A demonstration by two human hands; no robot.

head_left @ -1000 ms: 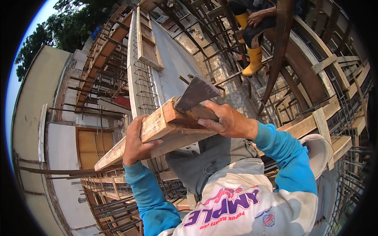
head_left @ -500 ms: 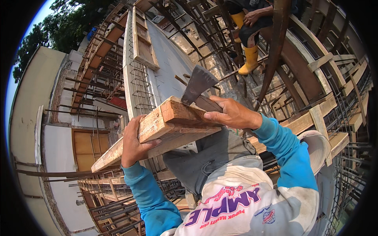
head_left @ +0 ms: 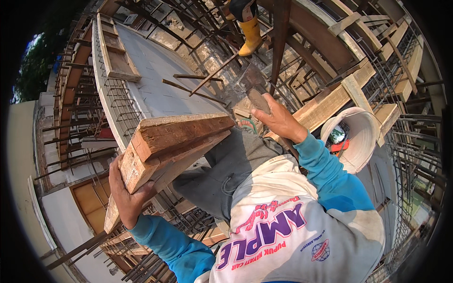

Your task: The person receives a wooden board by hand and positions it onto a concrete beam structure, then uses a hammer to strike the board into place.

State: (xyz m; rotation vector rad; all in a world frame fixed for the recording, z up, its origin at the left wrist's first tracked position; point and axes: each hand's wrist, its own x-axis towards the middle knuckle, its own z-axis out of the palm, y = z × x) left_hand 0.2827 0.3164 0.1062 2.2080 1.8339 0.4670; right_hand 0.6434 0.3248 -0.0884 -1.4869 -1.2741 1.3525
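Note:
My left hand (head_left: 130, 193) grips the near left end of a formwork piece (head_left: 188, 134) made of thick, rough timbers joined together. The piece is held up at a tilt in front of my knees, its far end pointing right. In my right hand (head_left: 281, 118) is a hatchet, closed round its short wooden handle (head_left: 258, 101). The hatchet's dark, flared head (head_left: 251, 78) is blurred and points away from me, to the right of the timber and apart from it.
A whitish bucket (head_left: 354, 137) with items inside stands at my right, beside timber planks (head_left: 325, 106). Rebar cages (head_left: 118, 101) edge a pale slab (head_left: 155, 70). Ahead, another person's yellow boot (head_left: 251, 37) shows among dark props. Loose sticks (head_left: 207, 78) cross beyond the timber.
The hatchet has come off the timber's top and moved right and away. The timber piece has turned and shifted left with my left hand. The view has swung, bringing the bucket further in.

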